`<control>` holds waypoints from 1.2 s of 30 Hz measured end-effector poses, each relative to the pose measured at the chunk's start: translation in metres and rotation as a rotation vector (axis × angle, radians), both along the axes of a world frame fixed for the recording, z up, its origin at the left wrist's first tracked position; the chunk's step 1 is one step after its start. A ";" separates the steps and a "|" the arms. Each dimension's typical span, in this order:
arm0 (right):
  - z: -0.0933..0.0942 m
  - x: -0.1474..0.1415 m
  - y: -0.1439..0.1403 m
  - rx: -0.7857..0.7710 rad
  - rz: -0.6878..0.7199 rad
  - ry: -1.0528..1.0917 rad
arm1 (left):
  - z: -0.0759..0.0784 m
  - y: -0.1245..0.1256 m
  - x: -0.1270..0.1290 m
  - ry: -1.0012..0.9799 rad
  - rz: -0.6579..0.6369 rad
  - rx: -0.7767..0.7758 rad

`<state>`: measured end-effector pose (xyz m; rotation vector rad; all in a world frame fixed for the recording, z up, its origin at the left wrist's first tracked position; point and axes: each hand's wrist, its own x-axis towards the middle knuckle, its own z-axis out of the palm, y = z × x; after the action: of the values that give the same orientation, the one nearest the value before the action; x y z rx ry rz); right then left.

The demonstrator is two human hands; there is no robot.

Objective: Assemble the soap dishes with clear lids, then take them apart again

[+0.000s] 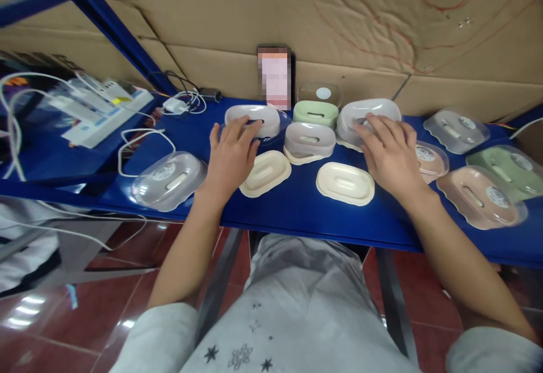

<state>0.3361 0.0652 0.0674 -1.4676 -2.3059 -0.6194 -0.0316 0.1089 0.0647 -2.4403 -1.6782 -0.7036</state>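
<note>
My left hand (pixel 233 155) reaches over the near edge of a pale grey oval slotted shell (pixel 237 118), fingers apart, with a clear cover (pixel 283 127) behind it. My right hand (pixel 392 152) lies with spread fingers over another pale grey oval shell (pixel 354 111); its thumb is hidden. Between the hands stand a pale grey slotted shell (pixel 311 134) on a cream base and a green slotted shell (pixel 316 111). Two cream oval bases (pixel 267 174) lie nearer me, the other cream base (pixel 345 183) closer to my right wrist.
Covered oval boxes sit at the sides: a grey box (pixel 169 178) at left, several at right, including a peach box (pixel 481 194) and a green box (pixel 504 166). A phone (pixel 275 78) leans on cardboard behind. A power strip (pixel 106 115) and white cables occupy the left.
</note>
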 end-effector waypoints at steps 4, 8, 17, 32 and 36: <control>-0.011 0.002 -0.007 -0.068 0.056 0.044 | 0.020 -0.034 -0.036 -0.002 0.058 0.023; -0.014 0.005 -0.006 -0.058 0.099 0.095 | 0.027 -0.066 -0.099 0.038 0.185 -0.015; -0.019 -0.083 -0.055 -0.107 0.490 0.003 | -0.005 -0.080 -0.124 -0.087 0.110 -0.085; -0.031 -0.254 -0.015 -0.262 0.801 -0.146 | -0.023 -0.030 -0.109 -0.429 0.068 -0.007; -0.024 -0.260 -0.012 -0.301 0.811 -0.107 | -0.015 -0.059 -0.106 -0.464 0.057 0.059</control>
<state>0.0763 0.0533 0.0433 -0.4752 -2.8573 -0.1162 -0.1371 0.0495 0.0492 -2.2983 -1.8257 -1.3730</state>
